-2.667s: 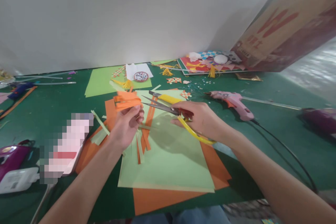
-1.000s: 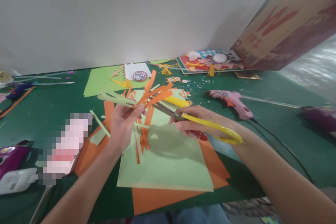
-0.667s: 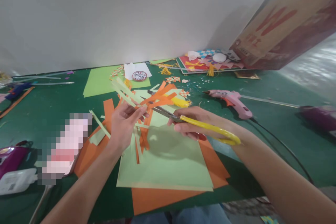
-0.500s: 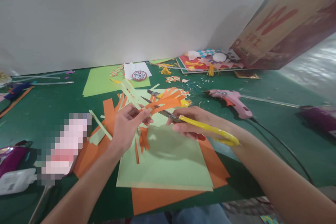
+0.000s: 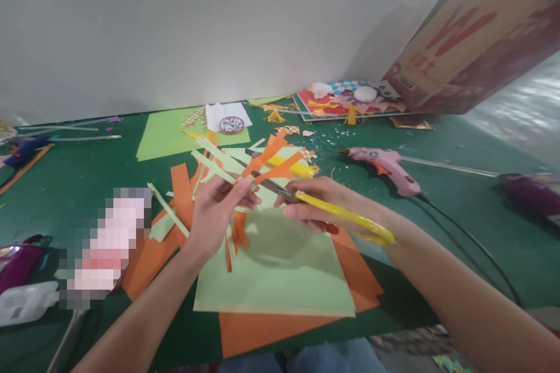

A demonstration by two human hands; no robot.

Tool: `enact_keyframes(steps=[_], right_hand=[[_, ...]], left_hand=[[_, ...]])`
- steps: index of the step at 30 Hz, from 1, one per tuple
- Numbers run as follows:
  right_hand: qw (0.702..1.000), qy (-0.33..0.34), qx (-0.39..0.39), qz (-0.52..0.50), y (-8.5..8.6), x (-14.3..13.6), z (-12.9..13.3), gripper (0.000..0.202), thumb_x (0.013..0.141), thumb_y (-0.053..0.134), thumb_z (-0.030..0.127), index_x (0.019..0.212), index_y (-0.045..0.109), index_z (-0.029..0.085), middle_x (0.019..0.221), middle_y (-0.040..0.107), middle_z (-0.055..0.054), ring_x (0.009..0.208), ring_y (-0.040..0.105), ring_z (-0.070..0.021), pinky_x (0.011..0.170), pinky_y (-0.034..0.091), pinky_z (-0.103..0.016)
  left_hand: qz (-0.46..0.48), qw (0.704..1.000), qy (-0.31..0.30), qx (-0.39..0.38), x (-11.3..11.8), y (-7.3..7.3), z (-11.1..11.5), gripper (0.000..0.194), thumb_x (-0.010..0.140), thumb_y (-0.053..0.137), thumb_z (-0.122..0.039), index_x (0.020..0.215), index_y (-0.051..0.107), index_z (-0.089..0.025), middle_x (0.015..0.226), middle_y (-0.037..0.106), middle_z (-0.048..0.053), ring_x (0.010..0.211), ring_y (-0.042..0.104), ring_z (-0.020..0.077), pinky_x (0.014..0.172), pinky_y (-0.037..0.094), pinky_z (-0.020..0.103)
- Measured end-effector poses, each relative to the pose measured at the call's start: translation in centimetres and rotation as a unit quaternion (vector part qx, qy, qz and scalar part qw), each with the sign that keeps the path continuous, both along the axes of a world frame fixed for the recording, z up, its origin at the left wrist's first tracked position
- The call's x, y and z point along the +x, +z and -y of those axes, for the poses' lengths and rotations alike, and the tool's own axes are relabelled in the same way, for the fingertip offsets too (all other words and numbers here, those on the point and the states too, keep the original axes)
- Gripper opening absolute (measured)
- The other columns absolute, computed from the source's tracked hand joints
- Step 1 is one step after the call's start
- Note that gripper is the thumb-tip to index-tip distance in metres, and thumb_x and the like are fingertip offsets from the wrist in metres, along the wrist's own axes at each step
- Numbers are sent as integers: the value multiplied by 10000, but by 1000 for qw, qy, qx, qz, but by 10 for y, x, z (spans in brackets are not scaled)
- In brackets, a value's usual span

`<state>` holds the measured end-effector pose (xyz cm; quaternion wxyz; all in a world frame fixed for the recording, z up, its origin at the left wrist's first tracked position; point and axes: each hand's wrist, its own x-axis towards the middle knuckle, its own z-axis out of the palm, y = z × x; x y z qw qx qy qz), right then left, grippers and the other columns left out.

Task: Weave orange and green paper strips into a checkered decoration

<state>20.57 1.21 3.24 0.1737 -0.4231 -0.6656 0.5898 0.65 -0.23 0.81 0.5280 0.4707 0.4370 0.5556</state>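
My left hand (image 5: pixel 223 207) pinches a small bundle of woven paper strips, with orange strips (image 5: pixel 273 157) fanning to the upper right and pale green strips (image 5: pixel 214 157) to the upper left. Scissors (image 5: pixel 345 213) with yellow-coated handles are gripped in my right hand (image 5: pixel 312 204). Their blades reach in among the strips beside my left fingertips; whether they touch paper I cannot tell. Beneath both hands lies a pale green paper sheet (image 5: pixel 275 280) over orange sheets (image 5: pixel 262 332). A yellow toothed tool (image 5: pixel 293 168) rests behind the orange strips, partly covered by them.
On the right lies a pink glue gun (image 5: pixel 385 169) with its black cord (image 5: pixel 464 239). A blurred-out phone (image 5: pixel 105 245) and a white bottle (image 5: pixel 28 303) are on the left. A large paper bag (image 5: pixel 476 41) stands at the back right, near a craft board (image 5: pixel 301 106).
The orange strips have spread and shifted, uncovering more of the yellow toothed tool. My right hand and the scissors have moved slightly left. My left hand keeps its pinch.
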Motion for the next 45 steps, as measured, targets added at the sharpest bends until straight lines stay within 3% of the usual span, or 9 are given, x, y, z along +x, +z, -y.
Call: enact_keyframes(steps=[4, 11, 20, 28, 34, 40, 45], right_hand=[[1000, 2, 5, 4, 0, 0, -1, 382, 743, 643, 487, 900, 584, 145, 562, 469, 56, 411, 408, -37, 349, 320, -168], [1000, 8, 27, 6, -2, -2, -1, 375, 733, 641, 492, 873, 587, 148, 553, 463, 55, 410, 402, -38, 345, 315, -169], [999, 9, 36, 24, 1, -2, 0, 391, 723, 635, 517, 848, 589, 150, 573, 462, 43, 428, 395, -45, 356, 317, -170], [991, 4, 131, 24, -5, -1, 1, 351, 760, 601, 499, 746, 586, 149, 581, 356, 52, 487, 333, -56, 428, 281, -194], [980, -8, 193, 48, -4, -4, 2, 376, 760, 592, 514, 710, 597, 141, 579, 361, 46, 518, 262, -63, 453, 238, -204], [971, -21, 231, 63, -10, -3, 1, 380, 762, 595, 516, 753, 632, 138, 559, 372, 42, 513, 280, -67, 449, 241, -199], [965, -27, 251, 68, -13, -4, 2, 385, 780, 577, 514, 750, 633, 135, 559, 419, 35, 499, 278, -61, 456, 255, -200]], left_hand=[[-2, 1000, -27, -8, -2, 0, 0, 169, 760, 688, -306, 658, 662, -174, 572, 641, 4, 534, 608, 111, 556, 521, 227], [-13, 1000, -1, 7, 2, -1, 3, 190, 758, 678, -332, 661, 668, -169, 589, 647, 11, 506, 602, 118, 528, 514, 248], [-11, 1000, -17, 9, 1, 0, 2, 203, 778, 660, -316, 638, 657, -169, 566, 639, 7, 495, 600, 114, 522, 510, 237], [-23, 999, -10, -38, 1, 0, 2, 214, 769, 672, -299, 619, 630, -153, 551, 622, 12, 497, 604, 122, 515, 503, 238], [-20, 998, -12, -53, 1, 3, 3, 181, 776, 649, -261, 642, 645, -140, 576, 629, 16, 517, 595, 106, 507, 484, 211], [29, 998, -39, -37, 1, 2, 3, 91, 720, 657, -210, 647, 657, -156, 569, 640, 7, 538, 610, 113, 518, 494, 206], [30, 998, -26, -50, 4, 2, 2, 156, 750, 668, -248, 626, 659, -153, 560, 624, -5, 494, 600, 97, 505, 505, 204]])
